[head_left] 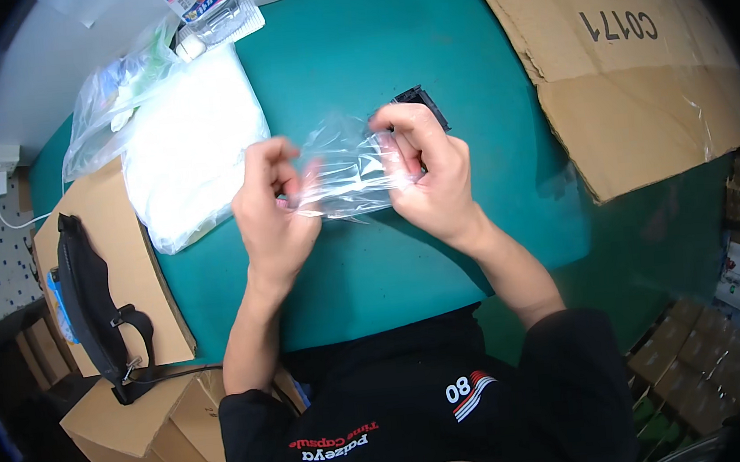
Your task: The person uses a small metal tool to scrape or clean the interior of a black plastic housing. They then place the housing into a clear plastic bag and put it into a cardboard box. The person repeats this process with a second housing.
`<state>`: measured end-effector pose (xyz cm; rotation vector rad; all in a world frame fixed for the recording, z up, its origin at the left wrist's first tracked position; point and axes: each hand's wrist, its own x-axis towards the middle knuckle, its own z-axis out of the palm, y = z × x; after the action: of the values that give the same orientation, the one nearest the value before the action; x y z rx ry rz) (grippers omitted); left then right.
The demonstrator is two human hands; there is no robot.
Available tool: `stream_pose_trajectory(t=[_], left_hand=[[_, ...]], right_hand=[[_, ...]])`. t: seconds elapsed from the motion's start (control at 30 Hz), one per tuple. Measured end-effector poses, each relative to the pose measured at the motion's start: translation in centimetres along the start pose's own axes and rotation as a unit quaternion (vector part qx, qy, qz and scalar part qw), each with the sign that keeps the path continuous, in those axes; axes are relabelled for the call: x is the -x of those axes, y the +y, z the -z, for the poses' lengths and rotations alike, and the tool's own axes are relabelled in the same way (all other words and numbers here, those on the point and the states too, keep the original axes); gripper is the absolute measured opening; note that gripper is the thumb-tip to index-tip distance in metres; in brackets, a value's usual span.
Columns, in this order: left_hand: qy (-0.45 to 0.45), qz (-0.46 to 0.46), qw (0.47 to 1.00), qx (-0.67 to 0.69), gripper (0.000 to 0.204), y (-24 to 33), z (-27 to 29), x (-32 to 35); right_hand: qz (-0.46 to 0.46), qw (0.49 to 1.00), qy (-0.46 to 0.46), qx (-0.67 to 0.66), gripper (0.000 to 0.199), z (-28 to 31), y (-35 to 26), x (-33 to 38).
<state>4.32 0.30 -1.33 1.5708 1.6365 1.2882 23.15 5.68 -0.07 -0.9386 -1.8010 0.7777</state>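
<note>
A small clear plastic bag [343, 173] is stretched between both hands above the teal table [355, 65]. My left hand [269, 206] pinches the bag's left edge with thumb and fingers. The bag's right side is gripped by my right hand [431, 173]. A small black part [427, 103] shows just behind the right fingers; whether the hand holds it or it lies on the table, I cannot tell.
A stack of white plastic bags [191, 145] lies at the left, with a clear bag [112, 99] of items behind it. A large cardboard sheet [636, 58] covers the right. Cardboard boxes [117, 262] and a black pouch [95, 308] sit at the lower left.
</note>
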Motion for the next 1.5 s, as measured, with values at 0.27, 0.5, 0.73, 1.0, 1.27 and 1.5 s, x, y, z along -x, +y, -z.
stream_pose_trajectory(t=[0.27,0.5,0.73,1.0,1.27,1.5], left_hand=[[-0.108,-0.096,0.987,-0.077,0.096,-1.4,-3.1,-3.0],[-0.092,-0.152,0.978,-0.105,0.068,-3.2,-7.2,-2.2],[-0.014,-0.238,0.97,0.052,0.068,-2.2,-2.9,-1.1],[-0.007,-0.286,0.954,-0.088,0.061,-1.1,-1.7,-0.7],[-0.125,-0.239,0.955,-0.127,0.057,-1.0,-0.9,-0.5],[-0.138,-0.245,0.949,-0.145,0.058,0.2,-0.4,-0.5]], right_hand=[[-0.129,0.969,0.201,-0.061,0.039,7.6,5.6,-4.1],[-0.148,0.961,0.153,0.176,0.03,5.2,9.2,-4.1],[-0.263,0.964,-0.038,-0.027,0.035,3.4,6.3,-3.4],[-0.271,0.915,-0.16,-0.254,0.038,1.9,5.5,-2.0],[-0.182,0.98,-0.084,-0.019,0.031,1.0,3.1,-1.8],[-0.134,0.99,-0.025,0.026,0.026,0.6,1.9,-1.3]])
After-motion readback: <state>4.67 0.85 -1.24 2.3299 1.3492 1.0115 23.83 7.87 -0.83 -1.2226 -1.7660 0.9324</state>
